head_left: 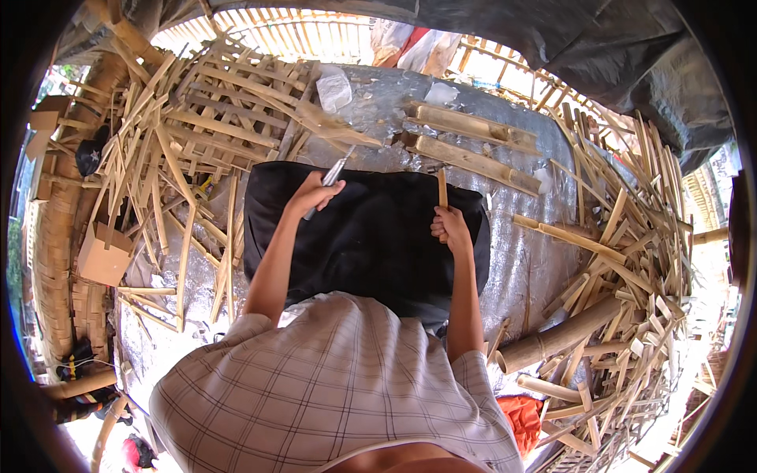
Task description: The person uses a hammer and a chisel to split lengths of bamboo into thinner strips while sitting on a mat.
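Note:
My left hand (315, 193) is closed round a slim silver metal tool (336, 169), whose thin end points up and to the right; its exact kind is not clear. In my right hand (449, 225) is a hammer (442, 189), gripped by its wooden handle, with the small head up at the far end. Both hands are over a black cloth (371, 229) spread in front of me, well apart from each other. Beyond the cloth lie two split bamboo lengths (477, 164), side by side and slanting.
A large heap of bamboo strips (229, 110) fills the far left, and another pile (631, 307) lines the right. A thick bamboo pole (560, 335) lies at the near right. A whitish block (334, 89) stands on the grey sheet (378, 87). At left is a cardboard box (104, 254).

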Motion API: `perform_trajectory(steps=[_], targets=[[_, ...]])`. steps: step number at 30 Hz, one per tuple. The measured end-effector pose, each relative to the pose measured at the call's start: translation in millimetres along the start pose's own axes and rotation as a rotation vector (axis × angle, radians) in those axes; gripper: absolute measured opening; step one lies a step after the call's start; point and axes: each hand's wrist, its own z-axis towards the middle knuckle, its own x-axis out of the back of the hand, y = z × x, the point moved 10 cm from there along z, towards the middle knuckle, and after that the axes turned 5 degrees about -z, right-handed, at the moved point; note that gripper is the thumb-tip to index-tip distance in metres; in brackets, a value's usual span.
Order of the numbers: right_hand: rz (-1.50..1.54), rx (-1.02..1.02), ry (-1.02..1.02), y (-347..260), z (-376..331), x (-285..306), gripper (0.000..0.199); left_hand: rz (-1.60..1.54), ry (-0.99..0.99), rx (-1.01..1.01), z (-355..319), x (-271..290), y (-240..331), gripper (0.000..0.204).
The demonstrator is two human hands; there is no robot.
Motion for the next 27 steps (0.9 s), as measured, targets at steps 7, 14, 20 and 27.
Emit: perform_trajectory(steps=[7, 14, 20, 27], targets=[[-0.034, -0.098, 0.084, 3, 2, 7, 0.020, -0.042, 0.099, -0.143, -3, 3, -2, 0.031], [-0.271, -0.060, 0.282, -1, 10, 19, 0.019, -0.838, -0.179, -0.299, -8, -9, 10, 0.029], [-0.374, -0.104, 0.345, -1, 13, 23, 0.019, -1.183, -0.428, -0.287, -15, -12, 17, 0.035], [-0.357, -0.113, 0.327, 0, 17, 25, 0.021, -1.011, -0.331, -0.350, -8, -16, 10, 0.031]])
